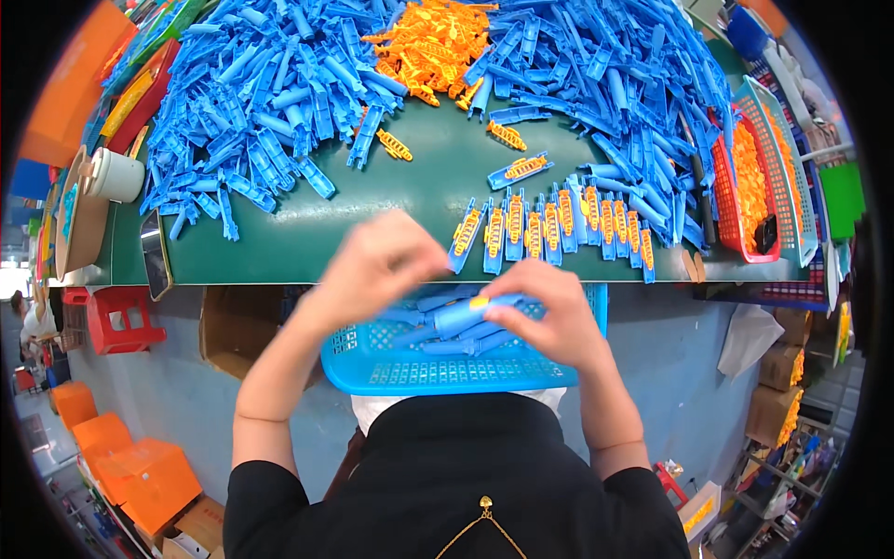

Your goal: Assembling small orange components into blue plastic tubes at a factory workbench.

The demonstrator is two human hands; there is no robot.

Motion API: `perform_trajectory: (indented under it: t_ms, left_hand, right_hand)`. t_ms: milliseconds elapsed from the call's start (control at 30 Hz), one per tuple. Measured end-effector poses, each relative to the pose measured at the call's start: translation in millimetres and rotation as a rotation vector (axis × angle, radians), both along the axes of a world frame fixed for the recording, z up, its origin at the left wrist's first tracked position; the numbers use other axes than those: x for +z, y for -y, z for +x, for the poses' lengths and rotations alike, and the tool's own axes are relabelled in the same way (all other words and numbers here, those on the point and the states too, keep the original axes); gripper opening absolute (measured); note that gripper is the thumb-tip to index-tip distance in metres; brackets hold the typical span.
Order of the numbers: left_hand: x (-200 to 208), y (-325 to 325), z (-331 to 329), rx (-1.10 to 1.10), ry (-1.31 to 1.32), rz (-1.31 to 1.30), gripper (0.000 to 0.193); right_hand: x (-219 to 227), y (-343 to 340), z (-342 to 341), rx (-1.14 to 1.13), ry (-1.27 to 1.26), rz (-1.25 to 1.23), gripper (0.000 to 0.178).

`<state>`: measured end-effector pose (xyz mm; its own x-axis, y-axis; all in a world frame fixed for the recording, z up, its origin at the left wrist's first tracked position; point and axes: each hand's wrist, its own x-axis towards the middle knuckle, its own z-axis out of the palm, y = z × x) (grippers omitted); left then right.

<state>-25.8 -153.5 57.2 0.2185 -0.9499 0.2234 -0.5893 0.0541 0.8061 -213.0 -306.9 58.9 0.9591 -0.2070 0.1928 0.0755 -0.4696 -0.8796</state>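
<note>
Green counter (pixel 317 238) spans the upper middle of the frame in your head view, with grey floor (pixel 196 391) below it and a red stool (pixel 126 321) at the left. Loose blue parts (pixel 261 112) are heaped across the top left and top right, a pile of orange inserts (pixel 430 42) between them. Right of centre, near the counter's front edge, a row of blue casings with orange inserts (pixel 551 224) stands side by side. Your right hand (pixel 554 312) is just right of centre, thumb and fingers closed on the right end of a blue casing (pixel 461 319), which shows a small orange spot by your fingertips. That casing lies above the light-blue basket (pixel 466 377) at centre, where more blue pieces (pixel 456 347) lie. Your left hand (pixel 386 265) is left of centre, by the counter's front edge and near the leftmost casing of the row; it is blurred, so you cannot tell whether its fingers hold anything or how far apart they are. Judging by its look, the casing should feel light and stiff, like moulded plastic, its smooth rounded outside a little slippery and its thin edges perhaps easy to bend. Take it by the long sides near one end, pinching lightly and keeping your fingers off any open slots.
</note>
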Motion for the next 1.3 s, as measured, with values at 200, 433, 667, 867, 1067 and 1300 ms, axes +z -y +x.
perform_trajectory:
  t_ms: [200, 433, 667, 867, 1067, 1300]
  left_hand:
    - [-12, 26, 71, 0.709, 0.896, 0.027, 0.019]
    - [-12, 27, 63, 0.719, 0.814, -0.018, 0.020]
    - [-5, 32, -18, 0.353, 0.506, 0.168, 0.029]
    - [-13, 36, -22, 0.294, 0.460, 0.052, 0.020]
    - [-14, 22, -15, 0.487, 0.200, -0.042, 0.017]
    - [-7, -5, -15, 0.356, -1.405, -0.564, 0.016]
  right_hand:
    - [13, 23, 14, -0.034, 0.102, -0.201, 0.011]
    - [9, 129, 18, -0.570, -0.097, -0.451, 0.014]
    - [0, 150, 44, -0.647, -0.296, -1.085, 0.015]
    - [3, 126, 37, -0.653, -0.134, -0.881, 0.014]
    - [-11, 140, 37, -0.520, -0.160, -0.913, 0.018]
    - [3, 122, 45, -0.583, 0.022, -0.499, 0.019]
